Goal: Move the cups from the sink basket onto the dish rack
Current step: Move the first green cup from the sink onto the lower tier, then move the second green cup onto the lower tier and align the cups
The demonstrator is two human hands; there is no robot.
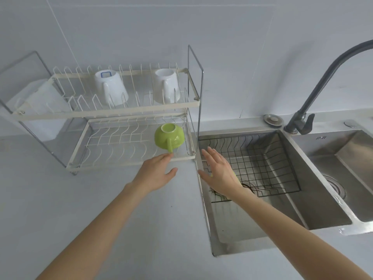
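Observation:
A green cup (169,136) sits upside down on the lower tier of the cream wire dish rack (105,113), at its right end, handle pointing toward me. Two white mugs (110,86) (166,85) stand upside down on the upper tier. My left hand (159,171) hovers open just below the green cup's handle, fingertips close to it but holding nothing. My right hand (219,170) is open, fingers spread, over the left part of the black wire sink basket (270,164). A sliver of something yellow-green shows under that hand; what it is I cannot tell.
The basket lies in the left bowl of a steel double sink (298,199). A dark curved faucet (314,93) rises behind it at the right. A translucent plastic holder (40,106) hangs on the rack's left end. Grey counter (80,199) spreads in front of the rack.

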